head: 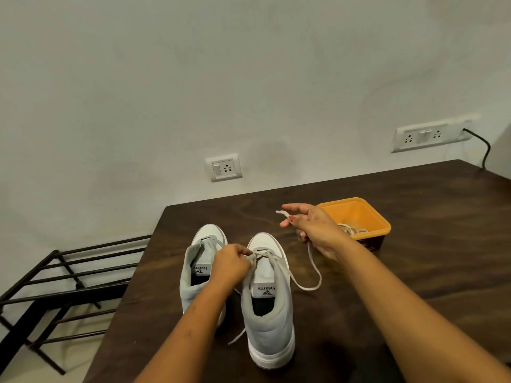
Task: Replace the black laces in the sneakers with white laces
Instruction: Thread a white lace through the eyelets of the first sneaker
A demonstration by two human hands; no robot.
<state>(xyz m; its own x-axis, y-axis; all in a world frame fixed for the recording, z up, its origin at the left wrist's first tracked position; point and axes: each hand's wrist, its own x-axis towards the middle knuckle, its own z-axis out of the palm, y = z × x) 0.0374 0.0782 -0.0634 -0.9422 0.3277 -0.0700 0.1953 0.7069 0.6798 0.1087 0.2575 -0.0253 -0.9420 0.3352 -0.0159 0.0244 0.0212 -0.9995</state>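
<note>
Two grey and white sneakers stand side by side on the dark wooden table [414, 258], toes pointing away from me. The left sneaker [197, 272] is partly covered by my left forearm. The right sneaker [266, 299] has a white lace [304, 286] threaded through its front eyelets. My left hand [231, 262] pinches the lace at the right sneaker's tongue. My right hand [309, 228] is raised to the right of the shoes and holds the lace's free end, whose tip sticks out past the fingers. The lace loops down onto the table between hand and shoe.
An orange plastic box [359, 217] with coiled pale laces inside sits just behind my right hand. A black metal rack [63, 286] stands on the floor left of the table. Wall sockets [223, 167] are mounted behind the table's far edge.
</note>
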